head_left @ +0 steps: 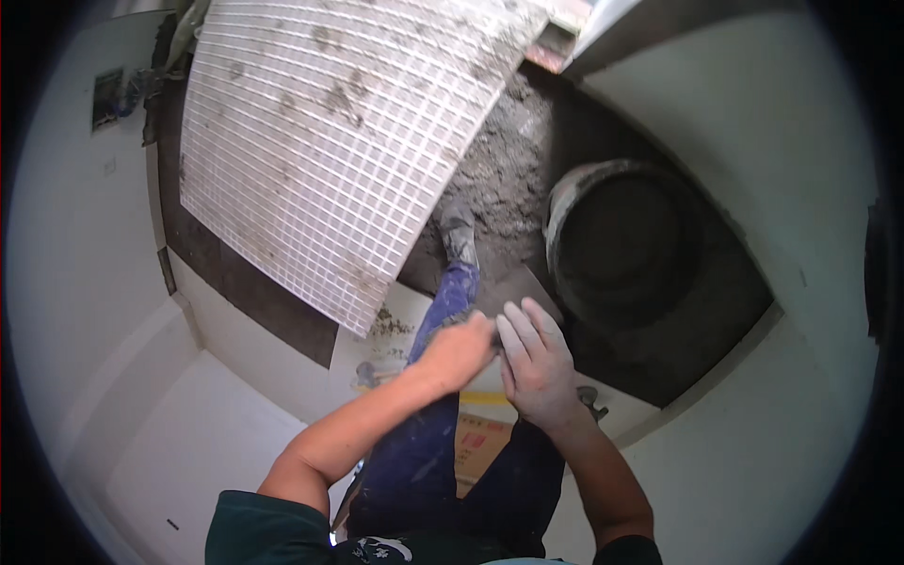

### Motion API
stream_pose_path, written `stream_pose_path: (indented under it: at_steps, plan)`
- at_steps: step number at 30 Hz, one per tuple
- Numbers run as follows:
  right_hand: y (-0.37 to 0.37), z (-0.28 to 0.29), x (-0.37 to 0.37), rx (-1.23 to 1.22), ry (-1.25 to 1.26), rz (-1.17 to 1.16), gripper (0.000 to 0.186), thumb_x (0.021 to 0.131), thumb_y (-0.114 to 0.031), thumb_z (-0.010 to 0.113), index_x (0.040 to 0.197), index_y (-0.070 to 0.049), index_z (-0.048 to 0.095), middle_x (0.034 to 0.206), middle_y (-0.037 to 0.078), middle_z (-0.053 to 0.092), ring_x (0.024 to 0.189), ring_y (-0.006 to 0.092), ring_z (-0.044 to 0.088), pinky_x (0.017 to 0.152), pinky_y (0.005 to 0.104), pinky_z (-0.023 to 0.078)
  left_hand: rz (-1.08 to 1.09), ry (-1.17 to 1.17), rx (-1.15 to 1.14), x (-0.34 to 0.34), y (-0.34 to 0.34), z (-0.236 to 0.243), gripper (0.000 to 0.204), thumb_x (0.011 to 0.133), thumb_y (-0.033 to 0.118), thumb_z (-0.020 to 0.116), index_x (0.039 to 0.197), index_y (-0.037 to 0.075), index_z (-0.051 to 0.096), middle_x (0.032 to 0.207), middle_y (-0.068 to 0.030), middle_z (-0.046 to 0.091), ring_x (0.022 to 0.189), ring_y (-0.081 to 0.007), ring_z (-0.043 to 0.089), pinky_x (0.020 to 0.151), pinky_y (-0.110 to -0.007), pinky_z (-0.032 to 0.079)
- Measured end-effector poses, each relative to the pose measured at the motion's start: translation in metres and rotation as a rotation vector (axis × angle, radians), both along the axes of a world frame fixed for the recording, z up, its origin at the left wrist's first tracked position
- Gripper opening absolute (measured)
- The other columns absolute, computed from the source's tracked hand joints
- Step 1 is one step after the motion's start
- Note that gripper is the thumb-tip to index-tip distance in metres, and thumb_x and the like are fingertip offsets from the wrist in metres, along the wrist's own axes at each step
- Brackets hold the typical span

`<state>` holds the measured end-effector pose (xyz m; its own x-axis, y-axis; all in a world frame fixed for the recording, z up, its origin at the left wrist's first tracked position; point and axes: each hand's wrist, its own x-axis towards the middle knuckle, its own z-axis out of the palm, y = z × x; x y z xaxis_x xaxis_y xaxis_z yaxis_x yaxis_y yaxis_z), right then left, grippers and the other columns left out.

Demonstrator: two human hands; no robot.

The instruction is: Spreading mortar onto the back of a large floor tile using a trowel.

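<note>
Down over the knees, both hands meet on a dark flat trowel blade (513, 287) that slants up and right from the fingers toward the mortar bucket (626, 240). The left hand (460, 350) is fisted around its near end; the right hand (535, 363) lies flat on it, fingers extended. A ribbed tile back (330, 141) leans beyond, mortar-strewn floor (499, 169) between.

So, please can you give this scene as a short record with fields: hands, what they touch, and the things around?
left hand: left hand closed on a grey flat tool, its handle hidden
right hand: right hand open, fingers flat on the grey tool
bucket: dark bucket to the right, standing on the dark floor
tile: large ribbed tile, dirty, leaning at upper left
floor: grey mortar spread between tile and bucket
</note>
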<state>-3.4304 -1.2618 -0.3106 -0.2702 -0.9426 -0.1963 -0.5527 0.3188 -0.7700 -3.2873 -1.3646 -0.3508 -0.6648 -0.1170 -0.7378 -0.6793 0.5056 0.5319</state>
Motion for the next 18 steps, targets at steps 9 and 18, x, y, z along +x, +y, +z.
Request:
stream_pose_path:
  at_steps: [9,18]
  plan:
    - [0.007,0.032,-0.001,0.624,-0.078,0.387,0.027,0.088,-0.03,0.065,0.093,-0.005,0.059,0.087,0.016,0.065,0.086,0.0367,0.064,0.074,0.0461,0.051,-0.197,0.295,-0.027,-0.004,0.001,0.047,0.018,0.084,0.012,0.059,0.098,0.003,0.054,0.095,-0.0143,0.054,0.089,-0.0302,0.063,0.075,-0.039,0.054]
    - [0.074,0.03,-0.018,0.751,-0.344,-0.685,0.038,0.092,-0.035,0.057,0.094,0.003,0.06,0.079,0.017,0.066,0.077,0.0302,0.066,0.071,0.0417,0.05,0.096,0.197,0.032,0.11,-0.034,0.055,0.046,0.081,0.025,0.071,0.119,0.0,0.06,0.122,-0.0215,0.059,0.112,-0.0392,0.057,0.097,-0.044,0.047]
